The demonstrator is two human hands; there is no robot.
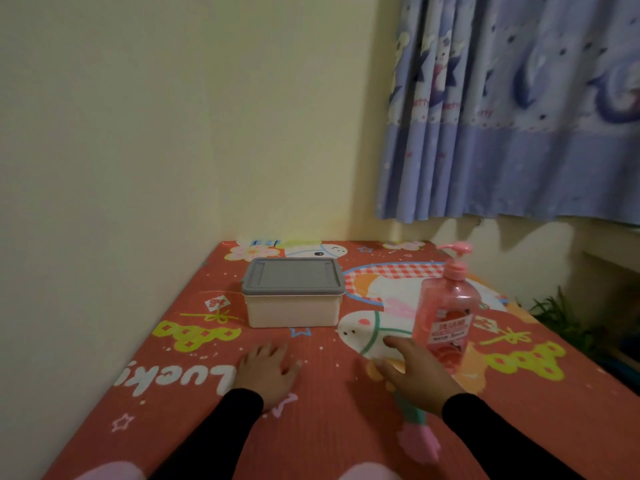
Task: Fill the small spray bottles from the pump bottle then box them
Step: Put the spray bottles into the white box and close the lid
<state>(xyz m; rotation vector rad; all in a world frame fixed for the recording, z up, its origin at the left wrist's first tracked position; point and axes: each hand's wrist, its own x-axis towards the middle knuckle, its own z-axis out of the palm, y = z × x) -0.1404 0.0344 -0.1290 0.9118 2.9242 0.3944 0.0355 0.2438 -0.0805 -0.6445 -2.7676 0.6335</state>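
Nothing is filled yet: your left hand lies flat, fingers spread, your right hand, fingers relaxed, nears the pump bottle; box lidded at centre, no spray bottles visible.

Head view, forward-down over mat, close.

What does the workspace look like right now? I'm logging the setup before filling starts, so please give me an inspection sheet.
Surface: red cartoon-print mat on the floor.
Job's things: pink pump bottle upright at right; cream plastic box with grey lid closed; small spray bottles not seen.
Clutter: nothing seen.
Hands: left hand flat on the mat; right hand open beside the pump bottle.
Cables: nothing seen.
Surroundings: cream wall, blue patterned curtain.
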